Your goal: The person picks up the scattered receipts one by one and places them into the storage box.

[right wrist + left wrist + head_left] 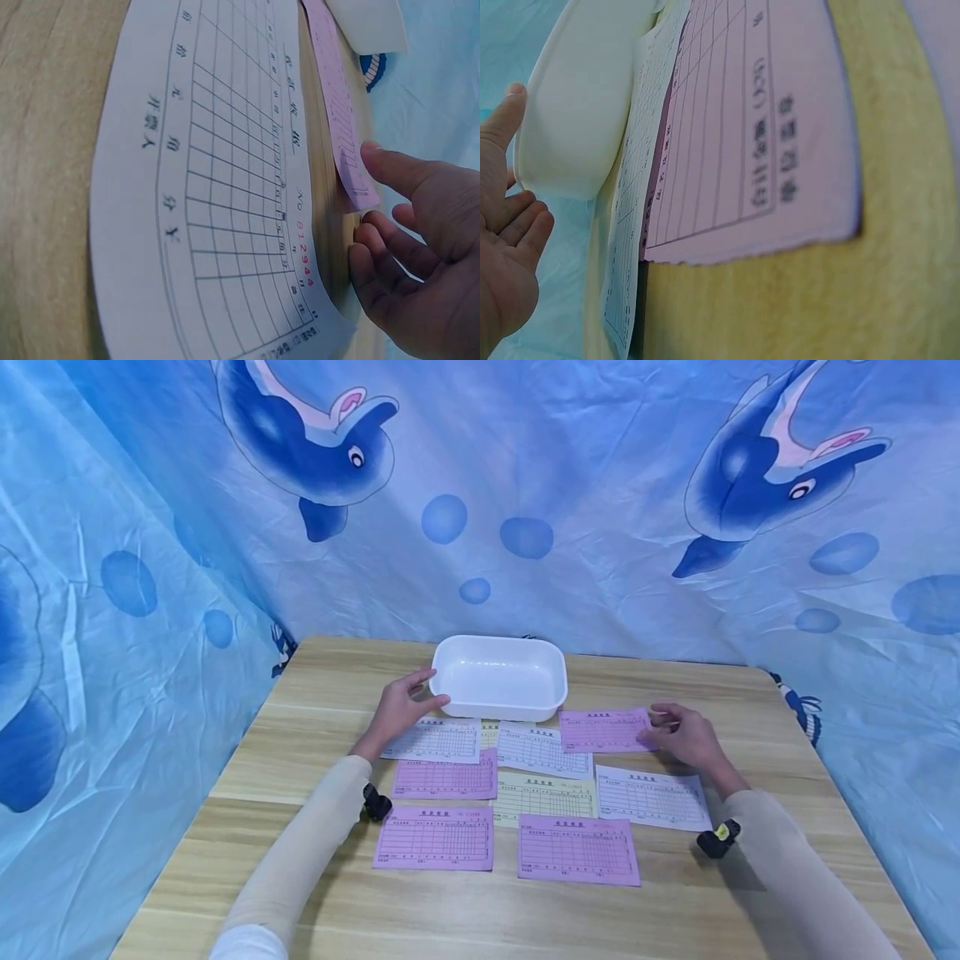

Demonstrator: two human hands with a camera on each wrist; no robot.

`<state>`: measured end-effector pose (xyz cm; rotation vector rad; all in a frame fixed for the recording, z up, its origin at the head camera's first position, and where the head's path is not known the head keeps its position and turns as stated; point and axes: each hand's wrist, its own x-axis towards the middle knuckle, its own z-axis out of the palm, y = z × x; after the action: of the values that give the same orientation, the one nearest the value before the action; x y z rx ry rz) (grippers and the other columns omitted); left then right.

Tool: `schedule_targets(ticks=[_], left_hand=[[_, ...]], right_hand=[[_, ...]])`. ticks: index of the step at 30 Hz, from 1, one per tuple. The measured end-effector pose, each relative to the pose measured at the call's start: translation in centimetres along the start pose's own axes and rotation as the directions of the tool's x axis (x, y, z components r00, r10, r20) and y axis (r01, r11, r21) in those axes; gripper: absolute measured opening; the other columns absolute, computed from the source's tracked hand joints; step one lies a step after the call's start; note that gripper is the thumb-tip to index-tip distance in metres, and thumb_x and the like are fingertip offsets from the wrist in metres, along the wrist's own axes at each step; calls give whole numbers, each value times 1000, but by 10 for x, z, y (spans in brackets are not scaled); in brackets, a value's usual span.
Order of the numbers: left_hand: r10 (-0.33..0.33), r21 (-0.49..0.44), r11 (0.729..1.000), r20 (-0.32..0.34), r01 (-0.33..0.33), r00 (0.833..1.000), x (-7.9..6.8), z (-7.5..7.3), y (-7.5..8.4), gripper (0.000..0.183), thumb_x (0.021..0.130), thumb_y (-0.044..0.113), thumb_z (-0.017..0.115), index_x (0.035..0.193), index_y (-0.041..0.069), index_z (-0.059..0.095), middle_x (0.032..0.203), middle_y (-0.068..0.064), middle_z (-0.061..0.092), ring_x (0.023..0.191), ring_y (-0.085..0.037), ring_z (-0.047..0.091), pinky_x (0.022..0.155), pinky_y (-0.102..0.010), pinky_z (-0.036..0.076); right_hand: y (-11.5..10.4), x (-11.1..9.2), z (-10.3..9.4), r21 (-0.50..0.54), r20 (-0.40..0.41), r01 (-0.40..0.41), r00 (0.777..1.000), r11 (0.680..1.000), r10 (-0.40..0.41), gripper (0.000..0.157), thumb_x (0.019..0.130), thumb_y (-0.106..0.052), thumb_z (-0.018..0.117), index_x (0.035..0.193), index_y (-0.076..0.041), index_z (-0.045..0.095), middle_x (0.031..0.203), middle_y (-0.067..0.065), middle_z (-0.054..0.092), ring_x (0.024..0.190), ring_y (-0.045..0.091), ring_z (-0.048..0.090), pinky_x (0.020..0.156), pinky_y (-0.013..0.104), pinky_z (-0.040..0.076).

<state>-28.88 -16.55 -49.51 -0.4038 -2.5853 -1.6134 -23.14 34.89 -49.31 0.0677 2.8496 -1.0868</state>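
At the left end of a white plastic tub [498,711], my left hand [400,706] has thumb and fingers spread beside the rim. One fingertip is right at the tub wall [574,120] in the left wrist view, and the other fingers are loosely bent. My right hand [686,735] is at the right end of a pink printed slip [603,731], its thumb overlapping that end. From the right wrist, the slip [341,124] shows its tip close to the thumb, with a gap between thumb and bent fingers. A white slip [652,797] lies below this hand.
Several more printed slips lie flat in front of the tub: a white slip [438,742], a yellow slip [543,795], and pink slips, including a front-left pink slip [433,839] and a front-right pink slip [577,850]. A blue dolphin-print curtain [480,468] surrounds the wooden table [420,918].
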Motion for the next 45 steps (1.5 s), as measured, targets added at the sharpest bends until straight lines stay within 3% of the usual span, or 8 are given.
schedule_targets(ticks=[10,19,26,32,37,45], left_hand=[[-24,1,1000,8,24,1000,-1,1,4,75,85,40,84,145,4,56,157,-11,46,141,-31,49,115,-43,46],[-30,5,1000,10,30,1000,-1,2,2,75,86,43,83,145,5,56,157,-11,46,140,-32,50,115,-44,47],[-34,0,999,5,34,999,-1,2,0,75,85,43,83,145,6,57,156,-10,47,139,-33,51,114,-44,47],[-20,10,1000,2,20,1000,-1,1,0,76,85,44,83,145,6,57,156,-10,48,139,-33,51,114,-44,48],[-15,12,1000,3,15,1000,-2,0,0,76,85,44,83,145,5,56,156,-10,47,139,-33,51,113,-45,48],[-26,16,1000,7,26,1000,-1,-2,0,77,85,45,82,146,7,55,156,-9,47,139,-34,51,113,-45,48]], right_hand=[[3,2,7,-63,-20,-1,1000,998,0,60,92,-16,77,144,1,52,114,20,65,97,31,61,75,31,53],[2,1,6,-92,-34,1,999,996,-5,41,97,-20,70,130,4,61,100,15,67,85,25,61,61,22,47],[-3,-2,3,-65,-42,-13,999,998,11,35,101,-20,60,125,5,62,104,19,67,86,27,62,63,25,49],[-7,-3,-2,-27,-24,-54,998,998,53,36,102,-22,59,126,4,62,112,20,67,96,29,64,72,29,53],[-14,-9,-9,-13,-21,-34,999,999,33,37,103,-24,58,129,3,60,116,22,66,102,33,65,76,30,55],[-22,-16,-24,14,-60,2,998,1000,-1,37,102,-22,62,127,6,61,113,24,69,96,29,68,74,32,61]])
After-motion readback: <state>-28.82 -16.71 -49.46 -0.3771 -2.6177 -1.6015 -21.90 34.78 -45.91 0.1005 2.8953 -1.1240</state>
